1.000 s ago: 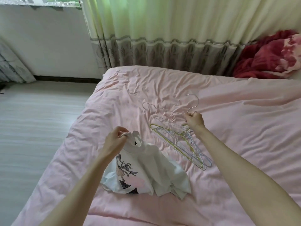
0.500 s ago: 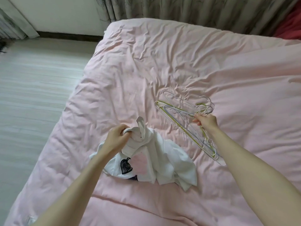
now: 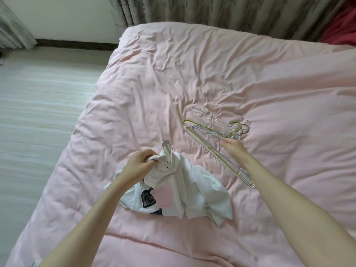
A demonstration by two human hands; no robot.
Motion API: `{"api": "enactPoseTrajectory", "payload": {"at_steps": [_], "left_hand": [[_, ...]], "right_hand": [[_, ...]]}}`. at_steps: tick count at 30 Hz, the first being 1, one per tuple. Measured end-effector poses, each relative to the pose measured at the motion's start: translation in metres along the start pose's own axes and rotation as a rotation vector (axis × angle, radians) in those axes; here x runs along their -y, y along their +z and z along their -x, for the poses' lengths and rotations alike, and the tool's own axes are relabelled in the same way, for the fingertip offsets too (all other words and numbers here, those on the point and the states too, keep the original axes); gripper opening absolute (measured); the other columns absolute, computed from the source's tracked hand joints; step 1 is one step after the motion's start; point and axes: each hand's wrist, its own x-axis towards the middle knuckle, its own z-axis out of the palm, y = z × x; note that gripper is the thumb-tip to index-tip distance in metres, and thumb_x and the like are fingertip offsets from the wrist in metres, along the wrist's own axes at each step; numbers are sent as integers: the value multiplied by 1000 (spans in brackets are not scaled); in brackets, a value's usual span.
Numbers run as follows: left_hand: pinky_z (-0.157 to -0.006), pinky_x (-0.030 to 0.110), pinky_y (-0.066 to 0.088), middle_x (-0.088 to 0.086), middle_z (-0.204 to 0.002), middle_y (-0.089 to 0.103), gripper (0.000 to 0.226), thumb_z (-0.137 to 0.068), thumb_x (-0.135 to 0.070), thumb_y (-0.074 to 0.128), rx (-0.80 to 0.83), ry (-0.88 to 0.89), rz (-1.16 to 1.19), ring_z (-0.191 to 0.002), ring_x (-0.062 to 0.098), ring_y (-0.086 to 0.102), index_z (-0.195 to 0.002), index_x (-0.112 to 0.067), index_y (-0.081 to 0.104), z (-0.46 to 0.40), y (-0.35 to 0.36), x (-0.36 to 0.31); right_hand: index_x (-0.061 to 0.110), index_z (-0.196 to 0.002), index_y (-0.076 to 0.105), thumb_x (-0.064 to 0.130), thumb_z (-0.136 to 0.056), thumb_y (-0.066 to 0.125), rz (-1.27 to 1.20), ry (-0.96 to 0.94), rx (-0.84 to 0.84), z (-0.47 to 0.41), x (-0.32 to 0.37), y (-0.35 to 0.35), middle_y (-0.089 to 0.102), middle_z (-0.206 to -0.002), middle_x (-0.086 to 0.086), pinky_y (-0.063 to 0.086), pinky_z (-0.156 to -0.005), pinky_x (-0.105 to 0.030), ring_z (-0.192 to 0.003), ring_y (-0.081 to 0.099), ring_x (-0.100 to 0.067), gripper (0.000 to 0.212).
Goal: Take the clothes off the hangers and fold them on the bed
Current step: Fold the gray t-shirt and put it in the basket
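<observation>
Right now my left hand (image 3: 141,163) is bunching the shirt (image 3: 185,189) collar at near center of the bed (image 3: 269,83); right hand (image 3: 234,149), fingers loose, is resting on bare hangers (image 3: 213,137) just right. Shirt looks unhooked, folding not yet begun.

**Count on the bed**

One white shirt (image 3: 179,182) at six o'clock. One pile of wire hangers (image 3: 215,139) at three o'clock, tangled past exact counting, several at least. Two hands: left hand (image 3: 139,164), right hand (image 3: 234,149). One bed (image 3: 154,83).
</observation>
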Motion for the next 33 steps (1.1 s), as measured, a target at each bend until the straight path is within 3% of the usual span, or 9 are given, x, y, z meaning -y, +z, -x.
{"api": "enactPoseTrajectory", "payload": {"at_steps": [3,5,8,13,19,21,23,28,33], "left_hand": [[-56,14,35,-5,-68,57,27,-67,-26,45,24,55,-51,-63,4,47,-78,-12,66,8,-10,-12],[-52,16,31,-1,-65,52,29,-68,-25,46,40,118,-51,-58,5,41,-80,-5,63,17,-18,-21],[-50,18,26,-8,-59,45,21,-67,-27,50,69,215,-44,-54,4,37,-71,-8,57,34,-35,-35],[-54,21,26,-10,-58,45,20,-62,-39,51,-4,366,-23,-58,4,38,-62,-20,54,64,-72,-44],[-55,22,27,-5,-60,47,22,-63,-37,55,-76,461,27,-61,6,40,-67,-16,57,81,-103,-54],[-55,18,28,-8,-61,49,20,-64,-37,54,-86,512,17,-61,3,40,-66,-18,59,84,-110,-62],[-55,13,29,-12,-63,50,25,-65,-39,54,-115,549,6,-61,1,41,-69,-14,59,87,-117,-65],[-56,18,28,-12,-62,50,31,-64,-51,59,-207,459,45,-62,4,40,-69,-20,56,82,-137,-46],[-52,18,27,-1,-64,48,58,-61,-64,63,-170,455,-48,-57,5,41,-70,-8,52,74,-140,-59]], "right_hand": [[9,-138,46,18,-95,54,53,-121,285,38,41,41,50,-137,-5,39,-92,-29,-123,46,-13,44],[18,-144,37,26,-93,58,170,-210,429,57,64,65,39,-145,3,36,-91,-26,-130,38,-7,56],[17,-146,33,17,-89,60,402,-371,452,74,85,88,36,-149,3,30,-95,-16,-134,35,-10,63],[14,-123,58,9,-88,49,592,-349,316,92,86,99,57,-129,-6,41,-98,-31,-122,50,-23,37],[12,-87,58,7,-84,45,495,-366,236,109,96,85,64,-103,-12,43,-83,-33,-98,57,-25,14],[14,-67,49,8,-83,49,340,-414,194,121,103,83,56,-72,-8,38,-65,-31,-72,49,-21,17],[13,-59,41,11,-77,46,195,-483,135,136,111,78,38,-60,-3,27,-56,-28,-61,35,-15,19],[17,-64,38,21,-61,32,-51,-500,3,164,126,43,38,-64,2,27,-59,-29,-60,36,-12,8],[15,-90,55,47,-75,42,224,-577,29,180,139,9,58,-87,-3,37,-75,-32,-84,52,-20,37]]}}
